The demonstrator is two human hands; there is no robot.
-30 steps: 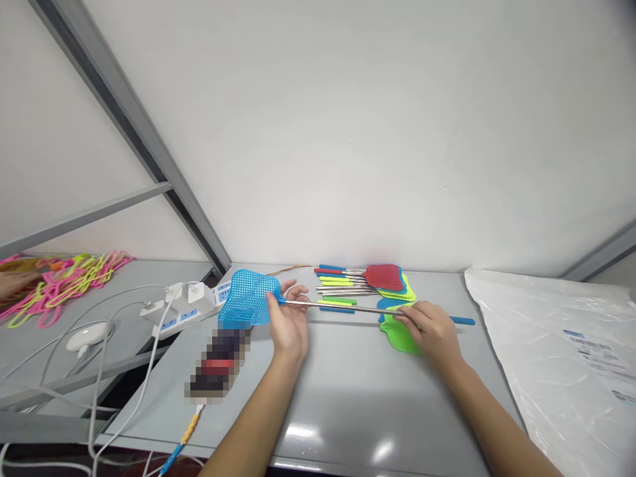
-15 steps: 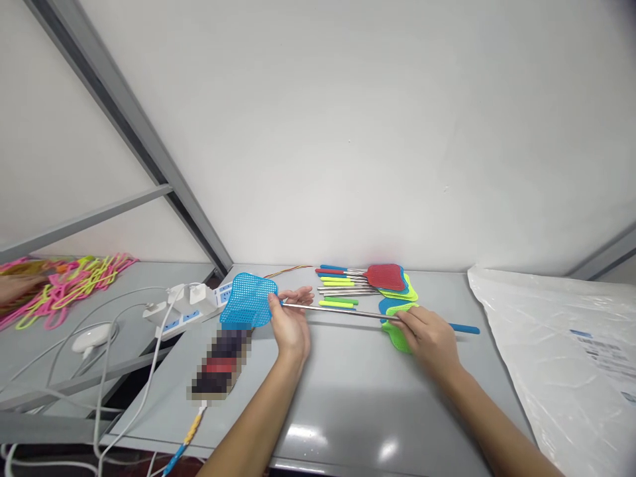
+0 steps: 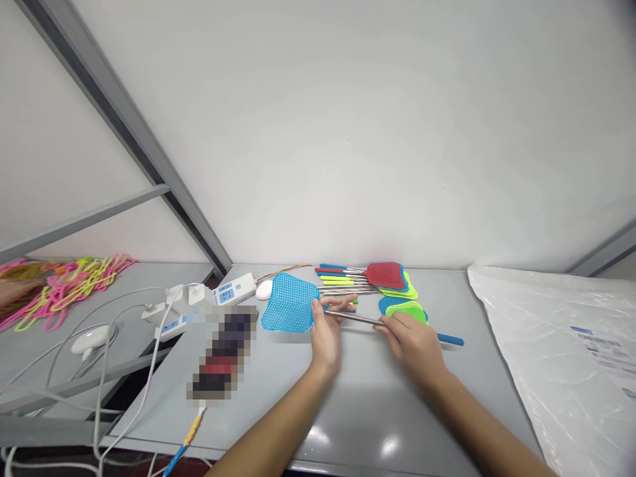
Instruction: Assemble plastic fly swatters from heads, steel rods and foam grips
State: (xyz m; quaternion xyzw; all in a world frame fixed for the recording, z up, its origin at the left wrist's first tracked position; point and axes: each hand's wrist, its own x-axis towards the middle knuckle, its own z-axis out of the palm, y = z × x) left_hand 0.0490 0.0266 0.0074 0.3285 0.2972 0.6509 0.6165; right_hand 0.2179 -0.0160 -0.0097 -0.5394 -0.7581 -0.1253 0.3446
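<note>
A blue fly swatter [image 3: 291, 305] with a metal telescopic rod is held level above the table between both hands. My left hand [image 3: 328, 334] pinches the rod right beside the blue mesh head, thumb on top. Farther along, my right hand [image 3: 415, 344] is closed around the rod, and the blue grip end sticks out past it. Behind my hands lies a pile of fly swatters with a red head [image 3: 385, 275] on top. Loose green and blue swatter heads [image 3: 407, 309] lie just beyond my right hand, and metal rods are partly hidden by my left.
A white plastic bag [image 3: 561, 351] with a label covers the right side. At left are a power strip [image 3: 233, 290] with plugs and cables, a blurred-out phone-like object [image 3: 223, 358] and a white mouse-like item [image 3: 264, 290]. Pink and yellow cords [image 3: 74, 285] lie near another person's hand [image 3: 17, 295].
My left hand and the swatter head have moved right, toward my right hand. The exposed metal rod between my hands looks shorter. My right hand shifted slightly left.
</note>
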